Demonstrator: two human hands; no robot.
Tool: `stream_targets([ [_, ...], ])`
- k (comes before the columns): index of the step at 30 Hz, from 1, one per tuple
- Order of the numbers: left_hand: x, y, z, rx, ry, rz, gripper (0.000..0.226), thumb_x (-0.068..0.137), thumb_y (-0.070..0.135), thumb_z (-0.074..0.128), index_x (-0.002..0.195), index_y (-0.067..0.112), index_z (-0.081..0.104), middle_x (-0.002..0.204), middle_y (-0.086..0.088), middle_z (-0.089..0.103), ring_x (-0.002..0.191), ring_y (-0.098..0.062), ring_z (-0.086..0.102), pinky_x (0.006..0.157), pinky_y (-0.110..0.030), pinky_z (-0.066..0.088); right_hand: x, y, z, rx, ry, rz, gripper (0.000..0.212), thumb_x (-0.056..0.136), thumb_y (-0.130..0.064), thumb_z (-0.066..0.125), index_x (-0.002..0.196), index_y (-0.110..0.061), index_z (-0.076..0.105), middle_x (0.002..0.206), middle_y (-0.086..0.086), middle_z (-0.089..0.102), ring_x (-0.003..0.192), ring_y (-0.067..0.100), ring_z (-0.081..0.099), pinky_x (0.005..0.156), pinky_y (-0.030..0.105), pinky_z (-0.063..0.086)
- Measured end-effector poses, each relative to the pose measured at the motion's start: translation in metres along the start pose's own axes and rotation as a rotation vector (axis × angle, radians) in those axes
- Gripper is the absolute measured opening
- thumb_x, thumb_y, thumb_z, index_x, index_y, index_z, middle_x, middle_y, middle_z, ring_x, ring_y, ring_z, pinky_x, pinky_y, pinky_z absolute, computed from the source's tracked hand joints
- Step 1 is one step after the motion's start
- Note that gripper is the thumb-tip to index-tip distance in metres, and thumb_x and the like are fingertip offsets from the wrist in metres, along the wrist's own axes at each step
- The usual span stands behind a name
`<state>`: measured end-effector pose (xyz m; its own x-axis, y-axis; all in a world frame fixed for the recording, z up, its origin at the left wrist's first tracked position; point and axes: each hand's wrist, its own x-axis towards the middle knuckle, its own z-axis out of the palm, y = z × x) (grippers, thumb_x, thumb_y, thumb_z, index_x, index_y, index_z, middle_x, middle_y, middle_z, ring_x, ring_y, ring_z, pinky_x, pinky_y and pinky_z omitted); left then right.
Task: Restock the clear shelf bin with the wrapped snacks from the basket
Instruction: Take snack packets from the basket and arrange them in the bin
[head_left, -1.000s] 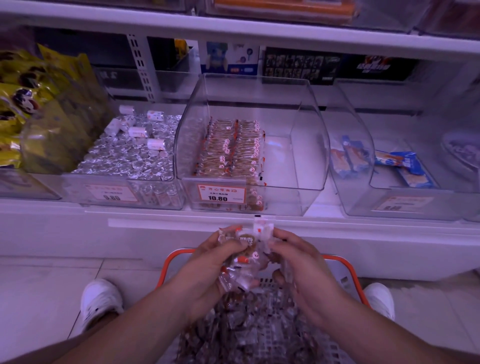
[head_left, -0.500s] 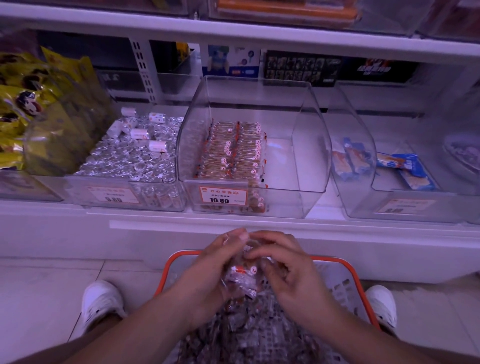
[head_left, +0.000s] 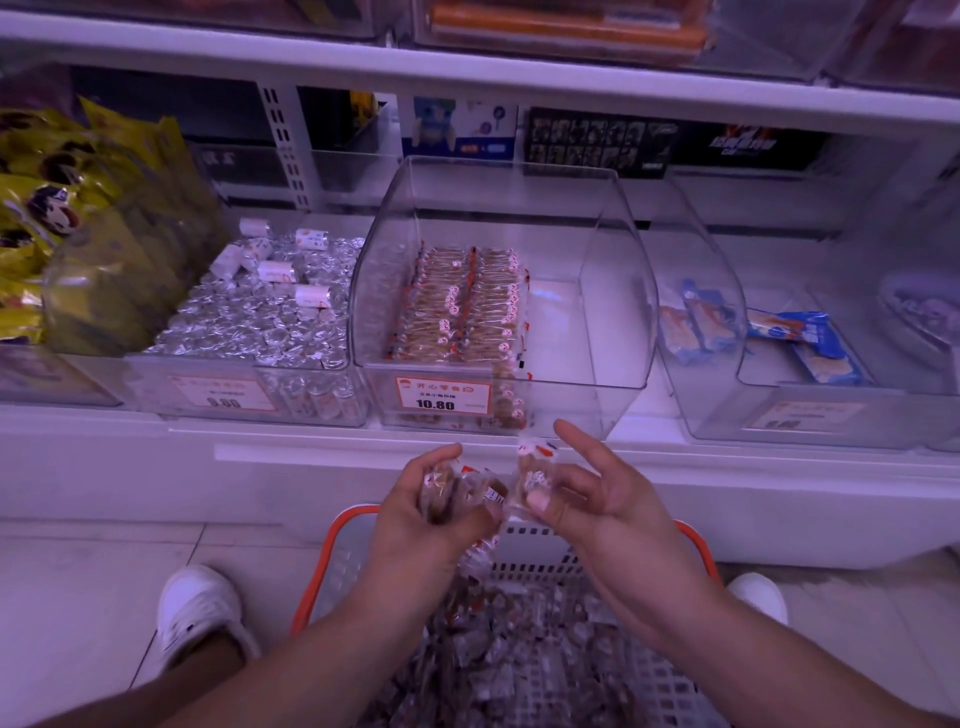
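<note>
The clear shelf bin (head_left: 613, 291) stands mid-shelf with two neat rows of wrapped snacks (head_left: 462, 306) along its left half; its right half is bare. Below it, an orange-rimmed white basket (head_left: 524, 545) holds a heap of loose wrapped snacks (head_left: 498, 654). My left hand (head_left: 415, 514) grips a small bunch of wrapped snacks (head_left: 457, 488) above the basket. My right hand (head_left: 602, 499) pinches one wrapped snack (head_left: 532, 473) between thumb and fingers, index finger pointing up. Both hands hover just below the bin's front.
A bin of silver-foil sweets (head_left: 260, 322) sits left of the clear bin, with yellow snack bags (head_left: 67, 223) beyond. A bin with blue packets (head_left: 800, 338) sits to the right. A shelf board (head_left: 467, 67) runs overhead. My white shoes (head_left: 197, 608) flank the basket.
My hands rose from the basket and drew apart. The bunch of snacks is split, most in my left hand and one in my right.
</note>
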<state>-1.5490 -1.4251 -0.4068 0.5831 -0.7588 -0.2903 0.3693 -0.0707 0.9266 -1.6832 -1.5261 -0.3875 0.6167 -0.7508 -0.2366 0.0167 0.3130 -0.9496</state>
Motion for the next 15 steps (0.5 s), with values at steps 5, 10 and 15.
stream_targets([
  [5,-0.003,0.003,0.004,-0.084,-0.028,0.018,0.061,0.057,0.017,0.088,0.112,0.035,0.069,0.096,-0.004,0.075,0.082,-0.012,0.069,0.064,-0.021,0.055,-0.006,0.006,0.01,-0.077,0.132,0.066,0.045,0.081,-0.007,0.076,0.124,-0.016,0.065,0.087,0.011,0.073,0.074,0.01,0.066,0.067,0.024,0.05],
  [10,0.0,0.007,0.003,-0.154,-0.024,-0.04,0.059,0.059,0.019,0.085,0.113,0.037,0.069,0.113,-0.012,0.073,0.095,-0.025,0.069,0.077,-0.037,0.053,-0.011,0.005,0.014,0.058,0.037,0.177,0.03,0.083,-0.008,0.07,0.111,-0.021,0.073,0.098,0.007,0.076,0.087,0.016,0.073,0.072,0.032,0.049],
  [15,-0.002,0.006,0.004,-0.142,-0.027,-0.081,0.059,0.066,0.007,0.081,0.117,0.032,0.068,0.109,-0.011,0.074,0.091,-0.025,0.071,0.068,-0.033,0.055,-0.014,0.005,0.022,0.275,-0.079,0.313,0.033,0.09,-0.007,0.058,0.121,-0.014,0.066,0.116,0.016,0.071,0.101,0.027,0.069,0.086,0.055,0.051],
])
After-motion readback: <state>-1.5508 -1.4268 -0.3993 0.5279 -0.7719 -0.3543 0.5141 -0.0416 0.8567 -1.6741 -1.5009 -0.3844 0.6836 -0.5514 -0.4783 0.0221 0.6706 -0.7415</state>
